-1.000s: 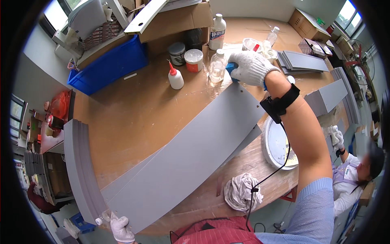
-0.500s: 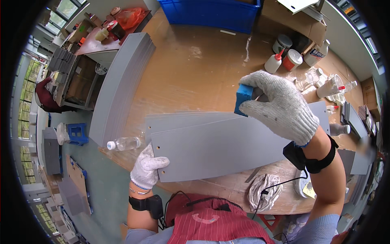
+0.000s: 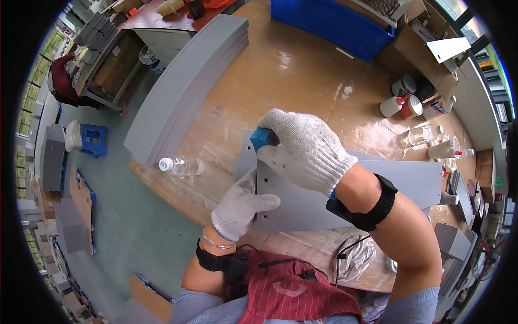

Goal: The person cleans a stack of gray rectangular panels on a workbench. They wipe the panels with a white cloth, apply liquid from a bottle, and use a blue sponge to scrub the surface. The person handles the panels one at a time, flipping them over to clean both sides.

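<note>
A grey flat panel [image 3: 307, 202] with small holes at its left end lies over at least one more grey panel [image 3: 399, 170] on the table. My left hand [image 3: 243, 205], in a white knit glove, grips the top panel's left end, thumb on the upper face. My right hand [image 3: 305, 148], gloved the same way, is closed around a small blue block [image 3: 263, 139], its material unclear. The block is over the panels' left end, near the far corner; whether it touches a panel I cannot tell.
A tall stack of grey panels [image 3: 189, 75] stands left, with a clear plastic bottle [image 3: 186, 166] near it. A blue crate [image 3: 334, 27] sits at the back. Right of the panels are a red-tipped white bottle [image 3: 391, 106] and tubs. Bundled white cord [image 3: 359, 259] lies nearby.
My right hand has moved left with the blue block, from above the panels' far edge to their left end. The view has turned, and the panels sit farther right in it.
</note>
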Demonstrator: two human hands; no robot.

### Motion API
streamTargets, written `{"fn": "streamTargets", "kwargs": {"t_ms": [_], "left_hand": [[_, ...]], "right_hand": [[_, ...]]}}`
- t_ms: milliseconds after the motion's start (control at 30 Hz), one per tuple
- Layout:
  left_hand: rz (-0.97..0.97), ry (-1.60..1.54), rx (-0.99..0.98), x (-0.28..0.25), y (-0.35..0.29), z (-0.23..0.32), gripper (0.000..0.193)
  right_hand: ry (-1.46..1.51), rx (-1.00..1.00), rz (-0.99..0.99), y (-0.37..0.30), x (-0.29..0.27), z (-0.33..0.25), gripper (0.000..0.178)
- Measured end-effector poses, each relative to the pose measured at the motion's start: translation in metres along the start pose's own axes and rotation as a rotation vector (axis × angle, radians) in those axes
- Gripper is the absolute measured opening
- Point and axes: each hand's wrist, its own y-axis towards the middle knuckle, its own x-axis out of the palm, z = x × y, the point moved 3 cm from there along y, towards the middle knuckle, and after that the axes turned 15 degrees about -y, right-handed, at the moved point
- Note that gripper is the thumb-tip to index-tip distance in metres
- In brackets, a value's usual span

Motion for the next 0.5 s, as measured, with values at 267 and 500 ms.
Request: {"fn": "streamTargets", "kwargs": {"t_ms": [267, 500], "left_hand": [[-0.042, 0.057, 0.045, -0.008, 0.001, -0.001, 0.057], [0.015, 0.045, 0.011, -0.001, 0.000, 0.000, 0.060]], "right_hand": [[-0.033, 0.153, -0.050, -0.027, -0.022, 0.034, 0.031], [-0.087, 0.085, 0.048, -0.029, -0.009, 0.020, 0.029]]}}
